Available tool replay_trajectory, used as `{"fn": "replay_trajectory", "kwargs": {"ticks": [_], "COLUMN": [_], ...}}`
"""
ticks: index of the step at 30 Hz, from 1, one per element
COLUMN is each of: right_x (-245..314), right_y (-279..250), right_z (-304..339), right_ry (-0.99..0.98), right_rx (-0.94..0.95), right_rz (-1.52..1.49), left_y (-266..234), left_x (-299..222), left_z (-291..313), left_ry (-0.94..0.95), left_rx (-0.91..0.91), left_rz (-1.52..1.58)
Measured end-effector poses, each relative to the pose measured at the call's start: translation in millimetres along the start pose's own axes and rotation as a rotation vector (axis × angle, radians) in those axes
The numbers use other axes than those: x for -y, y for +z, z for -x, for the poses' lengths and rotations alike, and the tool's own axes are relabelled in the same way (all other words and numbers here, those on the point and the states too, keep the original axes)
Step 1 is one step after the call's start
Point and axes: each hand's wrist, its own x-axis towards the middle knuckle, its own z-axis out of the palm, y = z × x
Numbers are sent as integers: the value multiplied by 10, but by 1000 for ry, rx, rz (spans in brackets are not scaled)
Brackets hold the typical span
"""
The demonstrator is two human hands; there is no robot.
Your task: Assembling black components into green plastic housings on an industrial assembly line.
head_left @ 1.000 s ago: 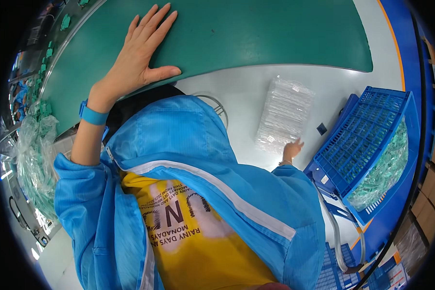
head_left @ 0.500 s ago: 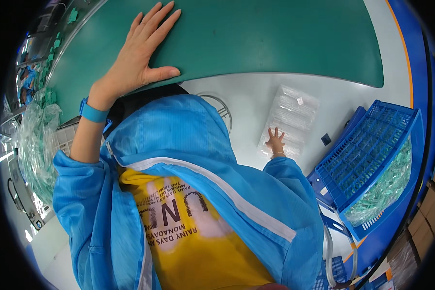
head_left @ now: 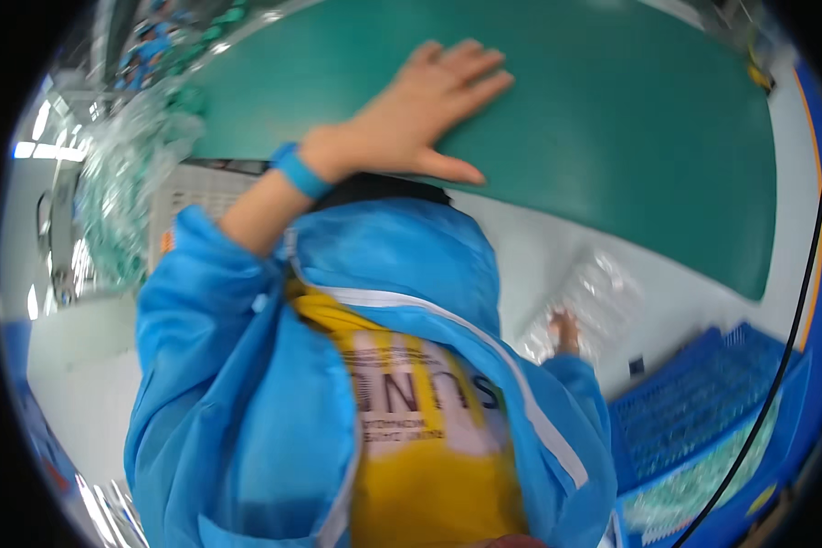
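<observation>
My left hand (head_left: pixel 434 105) lies over the green tabletop (head_left: pixel 612 119), palm down, its fingers stretched out and thumb apart. Nothing is in it. A blue band (head_left: pixel 300 172) circles that wrist. Down at the right, beyond the table edge, my right hand (head_left: pixel 564 331) reaches to the floor and is at the near end of a clear plastic package (head_left: pixel 603 297) with several rows. Motion blur smears its fingers, so whether they grip the plastic does not show.
A blue plastic crate (head_left: pixel 694 411) stands on the right, with green-tinted clear plastic pieces (head_left: pixel 703 489) beside its grid. A large clear bag of green pieces (head_left: pixel 123 201) hangs at the left. A black cable (head_left: pixel 799 310) runs down the right side.
The whole view has shifted, with the table and floor things now lower and farther right. My right hand's fingers, spread over the package before, now look drawn closer together. My left hand stays outstretched.
</observation>
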Motion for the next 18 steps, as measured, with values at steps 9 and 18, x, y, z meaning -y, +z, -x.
{"fn": "replay_trajectory", "kwargs": {"ticks": [9,18], "right_x": [1959,3236], "right_y": [-1881,-3203], "right_z": [4496,7419], "right_ry": [-1273,-2780], "right_rx": [-361,-146], "right_rz": [-267,-715], "left_y": [-507,-992], "left_x": [-185,326], "left_z": [679,3093], "left_ry": [-34,-1083], "left_rx": [-74,-1337], "left_rz": [287,489]}}
